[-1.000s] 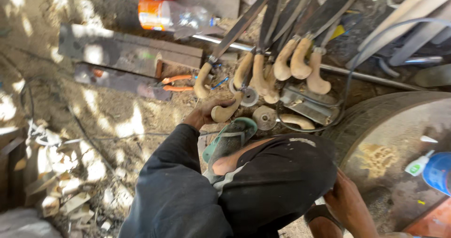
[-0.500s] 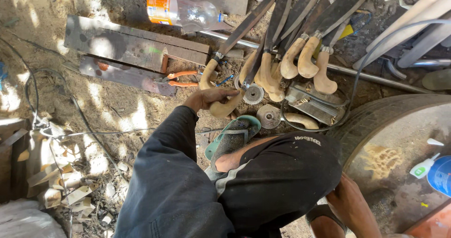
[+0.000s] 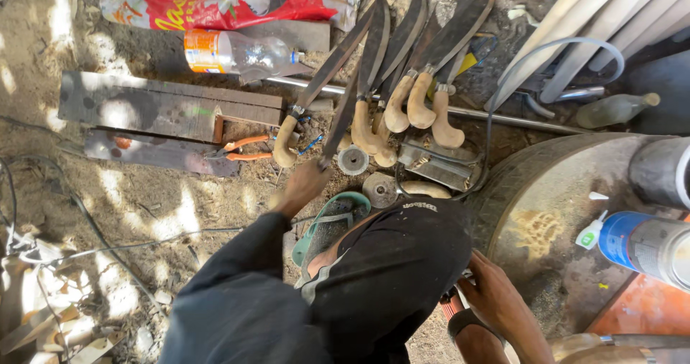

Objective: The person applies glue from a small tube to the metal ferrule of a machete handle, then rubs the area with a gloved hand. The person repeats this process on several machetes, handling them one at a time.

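My left hand (image 3: 305,184), blurred at the end of a dark sleeve, is shut on the handle of a machete (image 3: 342,120) whose dark blade points away from me. It is raised in front of a row of several machetes (image 3: 402,55) with pale wooden handles (image 3: 417,105) leaning on a metal pipe (image 3: 503,116). My right hand (image 3: 494,296) rests low beside my dark-clad knee (image 3: 392,270), next to something reddish (image 3: 451,308). Whether the right hand grips it is not clear.
Two grinding discs (image 3: 352,160) and a green sandal (image 3: 330,224) lie on the dirt near my knee. Orange-handled pliers (image 3: 241,148), wooden planks (image 3: 165,105), a plastic bottle (image 3: 237,51) and a red bag (image 3: 215,1) sit left. A round metal drum (image 3: 568,213) and blue can (image 3: 640,242) stand right.
My left hand closed on a wooden-handled machete lying by the discs and has lifted it, its blade now pointing up over the row. The view has shifted slightly.
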